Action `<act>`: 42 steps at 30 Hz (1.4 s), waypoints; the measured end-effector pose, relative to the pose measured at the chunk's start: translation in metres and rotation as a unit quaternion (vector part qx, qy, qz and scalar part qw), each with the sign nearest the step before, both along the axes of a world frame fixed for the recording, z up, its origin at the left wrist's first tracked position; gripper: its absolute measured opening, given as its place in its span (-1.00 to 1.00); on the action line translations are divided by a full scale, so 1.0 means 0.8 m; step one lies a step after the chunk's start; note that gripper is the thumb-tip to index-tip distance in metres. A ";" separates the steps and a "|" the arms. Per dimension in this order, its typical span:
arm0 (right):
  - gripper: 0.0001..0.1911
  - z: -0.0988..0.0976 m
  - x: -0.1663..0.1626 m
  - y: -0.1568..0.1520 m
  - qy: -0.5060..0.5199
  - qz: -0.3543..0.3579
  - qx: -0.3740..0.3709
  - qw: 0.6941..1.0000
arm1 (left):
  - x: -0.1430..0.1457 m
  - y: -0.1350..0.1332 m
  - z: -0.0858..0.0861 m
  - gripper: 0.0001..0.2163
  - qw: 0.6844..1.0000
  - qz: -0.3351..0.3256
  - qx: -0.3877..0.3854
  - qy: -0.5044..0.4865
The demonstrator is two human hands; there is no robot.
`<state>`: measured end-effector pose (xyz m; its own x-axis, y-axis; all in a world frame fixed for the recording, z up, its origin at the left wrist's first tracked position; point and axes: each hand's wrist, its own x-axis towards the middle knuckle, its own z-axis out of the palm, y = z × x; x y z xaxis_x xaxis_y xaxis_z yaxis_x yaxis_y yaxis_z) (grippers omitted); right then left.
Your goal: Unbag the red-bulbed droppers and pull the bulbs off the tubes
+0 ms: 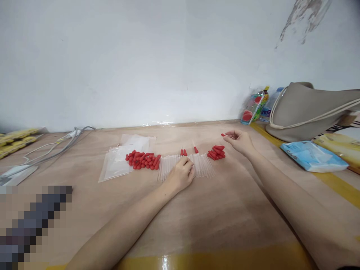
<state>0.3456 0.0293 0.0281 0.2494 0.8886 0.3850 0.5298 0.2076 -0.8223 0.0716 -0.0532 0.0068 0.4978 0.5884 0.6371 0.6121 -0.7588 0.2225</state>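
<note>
My right hand (238, 139) is raised at the right, its fingers pinching a small red rubber dropper bulb (223, 135). My left hand (182, 173) lies over a row of clear thin tubes (202, 165), fingers curled; whatever they may pinch is hidden. Just beyond that row, a few tubes with red bulbs on their ends (196, 149) lie on the table. A small heap of red bulbs (216, 152) sits between the row and my right hand. To the left of the tubes, a larger heap of red bulbs (143, 160) rests partly on clear plastic bags (115, 165).
Grey cables (66, 144) and yellow packs (18, 142) lie at the far left. On the right stand bottles (254, 107) and a grey bag (303, 108), with a blue-white packet (313, 155) before them. A white wall (126, 63) closes off the back of the table (213, 221).
</note>
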 end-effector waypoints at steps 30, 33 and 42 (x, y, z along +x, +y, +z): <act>-0.61 -0.039 -0.002 0.035 0.010 0.026 -0.105 0.994 | -0.058 -0.052 0.001 -0.85 0.999 -0.035 -0.017 -0.002; -0.57 -0.033 -0.003 0.031 -0.023 0.009 -0.099 0.995 | -0.059 -0.052 0.001 -0.85 0.999 -0.032 -0.019 0.001; -0.76 0.016 -0.068 0.001 -0.216 -0.010 -0.101 0.971 | -0.058 -0.052 0.003 -0.85 0.999 -0.030 -0.016 0.009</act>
<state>0.2913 0.0301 0.0411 0.1212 0.9534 0.2763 0.8368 0.0516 -0.5451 0.0252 -0.0947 0.0090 0.5448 0.5769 0.6086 0.5696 -0.7872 0.2364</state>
